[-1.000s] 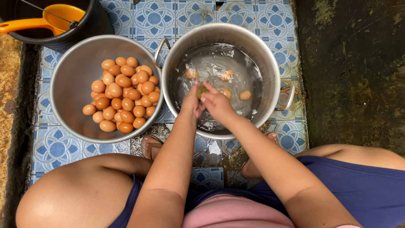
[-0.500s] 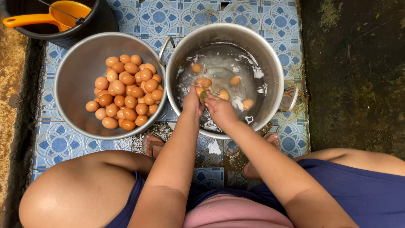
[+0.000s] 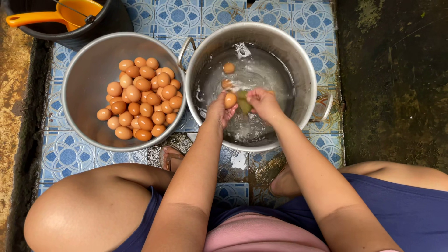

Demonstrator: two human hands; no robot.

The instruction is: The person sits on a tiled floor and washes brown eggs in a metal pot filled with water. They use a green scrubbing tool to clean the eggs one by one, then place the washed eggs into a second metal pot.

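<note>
Head view: one brown egg (image 3: 230, 100) is held over the water inside the large steel pot (image 3: 303, 70), gripped by the fingers of the left hand (image 3: 219, 109). The right hand (image 3: 263, 101) is closed on a greenish pad (image 3: 242, 102), probably a scouring sponge, pressed against the egg. Two more eggs (image 3: 228, 68) are floating behind. The washed eggs are piled in the steel bowl (image 3: 84, 84) beside. With too hard rubbing, the wet shell could be cracked or slip away.
</note>
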